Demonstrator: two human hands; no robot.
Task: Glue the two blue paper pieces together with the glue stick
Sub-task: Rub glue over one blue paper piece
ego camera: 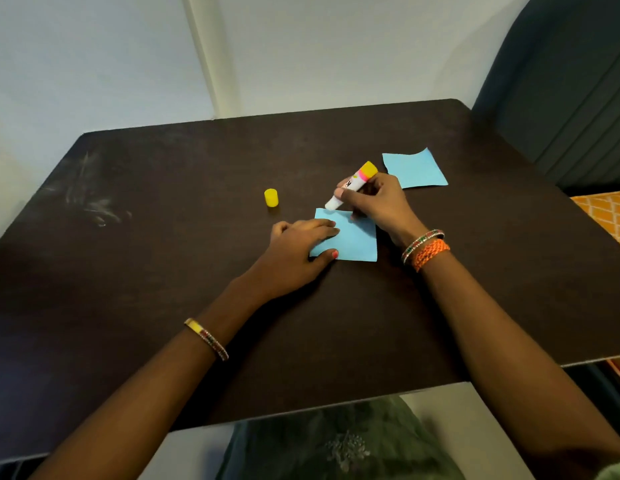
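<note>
A blue paper square lies flat on the dark table. My left hand presses down on its left edge with fingers spread. My right hand grips an uncapped glue stick, white with a yellow end, tilted so its tip meets the paper's far left corner. A second blue paper piece lies farther back to the right, slightly curled and apart from both hands. The yellow cap stands upright on the table left of the glue stick.
The table's near edge runs in front of my lap; its right edge borders a dark blue chair and an orange patterned surface. A white wall stands behind. Pale scuff marks streak the table's left part.
</note>
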